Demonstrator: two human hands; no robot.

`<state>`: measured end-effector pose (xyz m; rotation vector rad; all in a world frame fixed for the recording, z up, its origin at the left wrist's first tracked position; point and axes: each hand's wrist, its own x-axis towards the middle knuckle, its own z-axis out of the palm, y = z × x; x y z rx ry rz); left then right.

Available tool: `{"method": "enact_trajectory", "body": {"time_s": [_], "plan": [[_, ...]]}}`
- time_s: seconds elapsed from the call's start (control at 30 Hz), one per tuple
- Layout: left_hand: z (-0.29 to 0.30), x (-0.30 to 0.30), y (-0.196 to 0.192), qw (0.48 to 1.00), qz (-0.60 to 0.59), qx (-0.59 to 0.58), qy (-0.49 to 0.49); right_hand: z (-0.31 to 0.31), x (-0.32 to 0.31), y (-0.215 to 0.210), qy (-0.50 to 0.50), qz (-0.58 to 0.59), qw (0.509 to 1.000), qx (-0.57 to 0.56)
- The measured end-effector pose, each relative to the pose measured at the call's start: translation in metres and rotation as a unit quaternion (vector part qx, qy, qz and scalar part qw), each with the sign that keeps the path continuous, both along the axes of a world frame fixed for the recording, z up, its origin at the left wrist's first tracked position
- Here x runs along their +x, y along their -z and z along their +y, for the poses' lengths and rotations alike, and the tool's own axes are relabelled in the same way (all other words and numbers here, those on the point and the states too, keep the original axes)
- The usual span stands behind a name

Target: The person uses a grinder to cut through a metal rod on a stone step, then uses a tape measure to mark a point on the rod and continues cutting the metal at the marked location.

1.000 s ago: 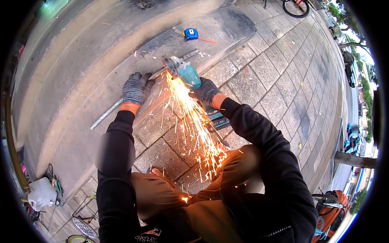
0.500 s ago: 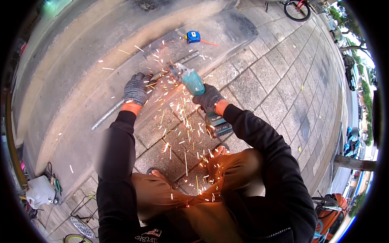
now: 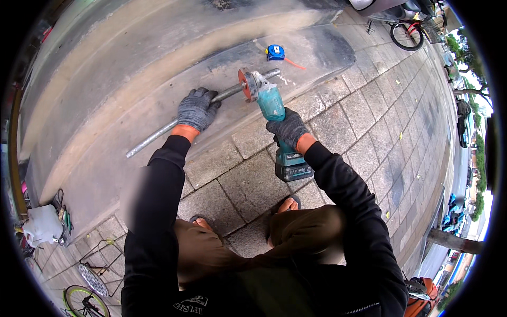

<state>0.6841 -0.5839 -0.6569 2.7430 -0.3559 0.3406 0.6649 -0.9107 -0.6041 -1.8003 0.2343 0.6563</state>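
Observation:
A grey metal pipe (image 3: 150, 141) lies slantwise on the low concrete step. My left hand (image 3: 198, 110), in a grey knit glove with an orange cuff, is closed over the pipe near its middle. My right hand (image 3: 289, 129), gloved alike, grips a teal cordless angle grinder (image 3: 272, 104) with a dark battery pack (image 3: 293, 171) at its lower end. The grinder's reddish disc (image 3: 246, 84) stands upright at the pipe, right of my left hand; whether it touches, I cannot tell. Beyond the pipe rests a blue tape measure (image 3: 275, 52) with an orange strap.
The curved concrete step (image 3: 105, 153) rises at the left. Paving slabs (image 3: 253, 182) lie under my sandalled feet (image 3: 203, 223). A bicycle (image 3: 406, 35) stands at the far right; a white bag (image 3: 42, 226) and a green-tyred wheel (image 3: 84, 304) are at lower left.
The shower of orange sparks has stopped, and the disc shows plainly. My hands, the pipe and the tape measure appear further right as the view shifted. Both hands keep their holds.

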Motion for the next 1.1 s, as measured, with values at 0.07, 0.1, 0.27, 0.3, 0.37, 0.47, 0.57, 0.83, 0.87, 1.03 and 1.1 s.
{"method": "enact_trajectory", "body": {"time_s": [0.07, 0.1, 0.27, 0.3, 0.37, 0.47, 0.57, 0.83, 0.87, 1.03, 1.1], "plan": [[0.001, -0.001, -0.002, 1.0, 0.016, 0.018, 0.013, 0.003, 0.001, 0.0, -0.004, 0.002, 1.0, -0.013], [0.002, 0.0, -0.003, 0.999, 0.024, 0.027, 0.019, 0.004, 0.002, 0.0, -0.006, 0.002, 1.0, -0.02], [0.003, 0.002, -0.001, 0.998, 0.027, 0.038, 0.032, 0.004, 0.005, 0.011, -0.007, -0.006, 1.0, -0.015], [0.003, 0.002, 0.0, 0.998, 0.023, 0.041, 0.031, 0.005, 0.007, 0.01, -0.006, -0.004, 1.0, -0.018], [0.002, -0.002, 0.001, 0.999, 0.007, 0.032, 0.031, 0.007, 0.009, 0.008, -0.009, -0.001, 1.0, -0.019], [-0.002, -0.008, -0.002, 0.999, -0.007, 0.023, 0.029, 0.008, 0.012, 0.008, -0.015, 0.003, 1.0, -0.017], [-0.002, -0.007, -0.003, 0.999, -0.016, 0.014, 0.03, 0.008, 0.014, 0.012, -0.016, -0.001, 1.0, -0.01], [-0.001, -0.008, -0.002, 0.999, -0.013, 0.015, 0.03, 0.01, 0.014, 0.012, -0.018, 0.001, 1.0, -0.018], [0.0, -0.008, -0.002, 0.999, -0.008, 0.018, 0.031, 0.01, 0.014, 0.012, -0.017, 0.002, 1.0, -0.016], [-0.001, -0.006, -0.005, 0.999, 0.019, 0.029, 0.037, 0.006, 0.014, 0.017, -0.017, 0.002, 1.0, -0.007], [0.002, -0.006, 0.005, 0.999, -0.014, 0.005, 0.039, 0.008, 0.015, 0.017, -0.019, -0.003, 1.0, -0.018]]}}
